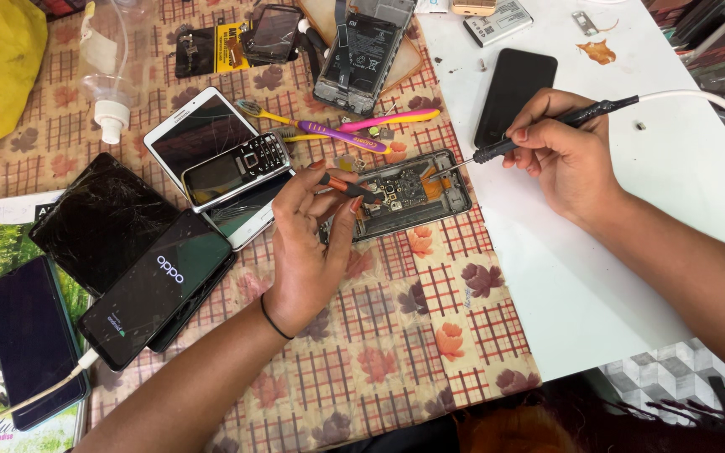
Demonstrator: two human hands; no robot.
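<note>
Left hand [308,252] is curled narrow, thumb and fingertips pinched on a small dark tool with an orange band [347,186], its tip laid on the near-left part of the opened phone [404,193]. Right hand [565,155] is closed in a pen grip around a black soldering iron [547,130]; its white cable [715,105] is run off to the right, and the metal tip is set on the phone's board near the middle. The opened phone is laid flat at the seam between the patterned cloth [396,352] and the white tabletop [597,285], back cover off, board and orange flex exposed inside a grey frame. Just behind it, purple and pink toothbrushes [354,134] are laid. Left of it, a keypad phone [237,168] is stacked on a white cracked tablet [199,126].
</note>
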